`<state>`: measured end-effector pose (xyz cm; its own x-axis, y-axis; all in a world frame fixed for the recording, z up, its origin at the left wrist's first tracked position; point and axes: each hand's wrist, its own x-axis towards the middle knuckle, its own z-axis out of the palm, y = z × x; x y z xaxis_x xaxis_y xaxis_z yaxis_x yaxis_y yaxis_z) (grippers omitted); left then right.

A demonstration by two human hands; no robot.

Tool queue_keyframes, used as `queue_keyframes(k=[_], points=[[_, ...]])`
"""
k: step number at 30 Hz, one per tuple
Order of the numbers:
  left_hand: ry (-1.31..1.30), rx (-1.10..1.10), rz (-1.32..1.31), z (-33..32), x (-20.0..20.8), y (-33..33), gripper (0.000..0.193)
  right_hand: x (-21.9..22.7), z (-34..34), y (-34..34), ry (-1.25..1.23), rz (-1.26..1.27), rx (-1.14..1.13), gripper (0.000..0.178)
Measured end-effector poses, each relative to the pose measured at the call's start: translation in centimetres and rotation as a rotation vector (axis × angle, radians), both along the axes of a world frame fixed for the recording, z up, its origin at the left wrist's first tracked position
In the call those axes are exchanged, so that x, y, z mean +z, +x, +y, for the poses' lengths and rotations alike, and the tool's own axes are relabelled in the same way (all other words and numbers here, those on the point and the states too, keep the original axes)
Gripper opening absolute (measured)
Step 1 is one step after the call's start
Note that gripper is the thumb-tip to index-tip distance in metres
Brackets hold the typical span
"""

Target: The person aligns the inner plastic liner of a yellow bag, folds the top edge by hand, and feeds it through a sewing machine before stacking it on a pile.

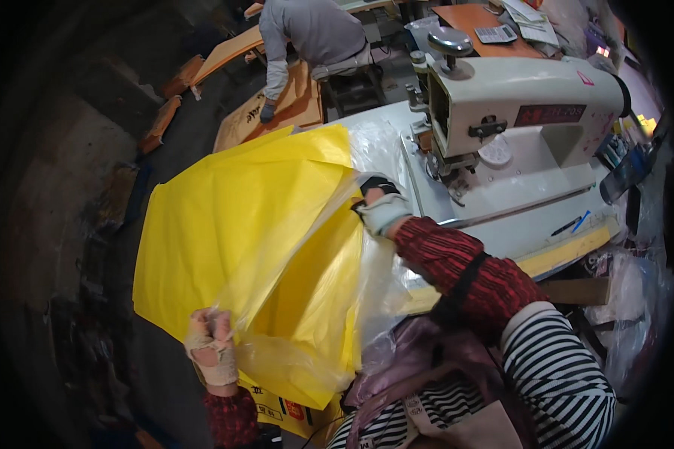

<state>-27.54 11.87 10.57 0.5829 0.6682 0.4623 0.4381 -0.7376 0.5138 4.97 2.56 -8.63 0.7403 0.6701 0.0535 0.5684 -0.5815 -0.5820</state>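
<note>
Large yellow sheets, like flat sacks (pixel 225 217), lie in a stack across the left end of the sewing table and hang over its edge toward me. Thin clear plastic film (pixel 292 251) stretches in a band over them between my hands. My left hand (pixel 212 348), in a pale fingerless wrap, is closed on the film at the near left edge of the yellow stack. My right hand (pixel 383 206), in a light glove with dark parts, grips the film at the stack's right edge; its fingertips are partly hidden. Below the film, a yellow layer stands slightly folded open.
A white industrial sewing machine (pixel 517 105) stands right of the stack on a pale table (pixel 494 224). Pens (pixel 573 224) lie near its front edge. Beyond, a person in grey (pixel 314 34) bends over brown sacks (pixel 299 97). A calculator (pixel 496 34) rests on an orange desk.
</note>
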Motion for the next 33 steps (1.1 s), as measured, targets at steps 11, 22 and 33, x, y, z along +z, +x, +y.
queue_keyframes(k=[11,22,33], points=[[0.216,0.173,-0.182,1.4,0.5,-0.4,0.019,11.6,-4.2,0.6,0.767,-0.621,-0.042,0.04],[-0.037,0.274,-0.327,0.9,-0.4,-4.9,0.013,1.4,3.4,1.5,0.959,0.71,0.212,0.013],[0.176,0.249,0.729,-3.9,0.0,-12.7,0.022,13.8,7.6,3.7,0.293,-0.596,0.553,0.016]])
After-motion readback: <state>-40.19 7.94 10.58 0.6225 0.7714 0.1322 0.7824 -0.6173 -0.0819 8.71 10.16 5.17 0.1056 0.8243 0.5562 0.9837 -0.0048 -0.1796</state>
